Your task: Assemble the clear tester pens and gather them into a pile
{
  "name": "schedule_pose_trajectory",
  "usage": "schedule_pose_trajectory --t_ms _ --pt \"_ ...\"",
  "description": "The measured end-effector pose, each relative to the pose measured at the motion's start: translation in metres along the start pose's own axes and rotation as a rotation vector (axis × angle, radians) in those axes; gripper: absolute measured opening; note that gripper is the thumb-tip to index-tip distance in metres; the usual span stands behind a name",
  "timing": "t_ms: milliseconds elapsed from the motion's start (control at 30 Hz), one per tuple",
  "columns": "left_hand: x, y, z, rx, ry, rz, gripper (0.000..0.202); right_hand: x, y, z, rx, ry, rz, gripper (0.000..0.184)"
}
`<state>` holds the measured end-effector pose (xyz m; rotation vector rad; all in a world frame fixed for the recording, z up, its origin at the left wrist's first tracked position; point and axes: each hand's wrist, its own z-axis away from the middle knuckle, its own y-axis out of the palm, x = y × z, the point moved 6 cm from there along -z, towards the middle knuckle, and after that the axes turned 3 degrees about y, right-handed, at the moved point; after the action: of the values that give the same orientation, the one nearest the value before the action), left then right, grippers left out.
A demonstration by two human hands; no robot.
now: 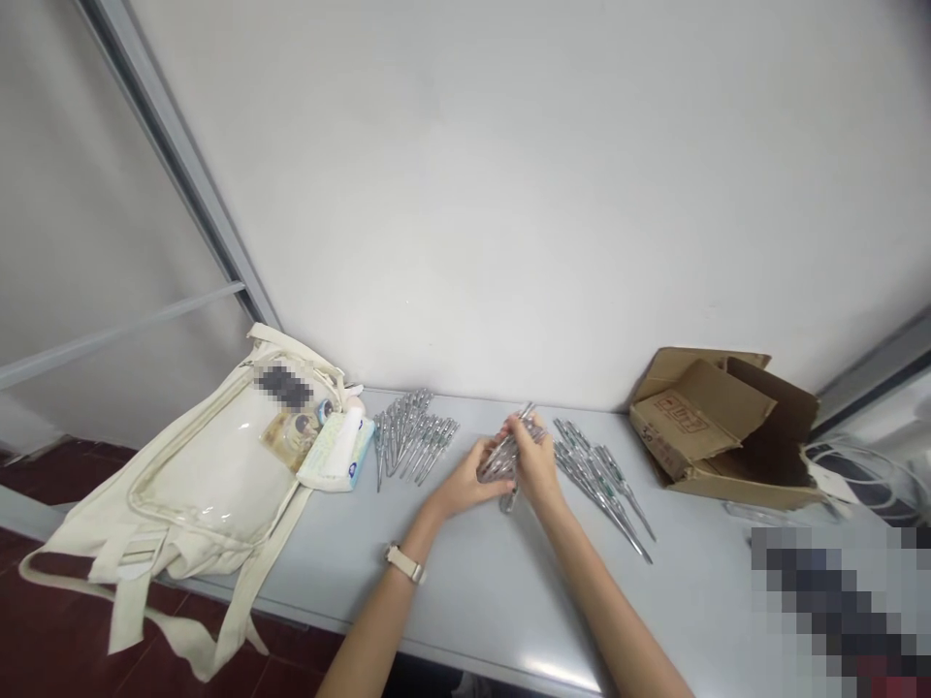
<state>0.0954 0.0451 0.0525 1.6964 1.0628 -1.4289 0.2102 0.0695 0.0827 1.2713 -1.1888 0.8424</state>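
Over the middle of the table, my left hand (460,483) is closed around a bundle of slim screwdrivers (498,461) with clear handles. Against it, my right hand (536,465) also grips part of the bundle, its fingers wrapped over the upper side. Fingers hide much of the bundle, so how the pieces divide between the hands is unclear. Close by on the right lies a group of similar screwdrivers (600,475) with some green in their handles, tips toward the front. More clear-handled screwdrivers (411,431) are fanned out at left.
A cream backpack (196,475) leans at the table's left end beside a tissue pack (338,451). At the back right stands an open cardboard box (705,427), with coiled clear tubing or cable (865,475) beside it. A wall rises behind the table (465,591).
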Motion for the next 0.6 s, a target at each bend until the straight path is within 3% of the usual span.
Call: schedule_pose_trajectory --t_ms 67,200,267,367,467,533,600 --pt "0.000 -0.002 0.000 0.012 -0.033 0.073 0.045 0.013 -0.025 -0.007 -0.057 0.065 -0.193 0.030" --pt "0.000 -0.017 -0.003 -0.095 -0.021 0.234 0.035 0.055 -0.096 -0.013 -0.110 0.117 -0.247 0.033" --pt "0.002 -0.025 -0.005 -0.165 -0.015 0.272 0.035 0.070 -0.148 -0.010 -0.224 0.169 -0.254 0.034" --pt "0.008 -0.031 -0.007 -0.240 -0.037 0.275 0.033 0.088 -0.236 -0.006 -0.462 0.152 -0.235 0.020" --pt "0.010 -0.030 -0.009 -0.256 -0.054 0.271 0.034 0.095 -0.303 -0.008 -0.629 0.176 -0.132 0.007" --pt "0.011 -0.028 -0.009 -0.253 -0.069 0.258 0.035 0.091 -0.329 -0.015 -0.697 0.299 0.006 0.008" --pt "0.012 -0.025 -0.009 -0.246 -0.084 0.239 0.035 0.082 -0.336 -0.028 -0.641 0.443 0.130 0.009"
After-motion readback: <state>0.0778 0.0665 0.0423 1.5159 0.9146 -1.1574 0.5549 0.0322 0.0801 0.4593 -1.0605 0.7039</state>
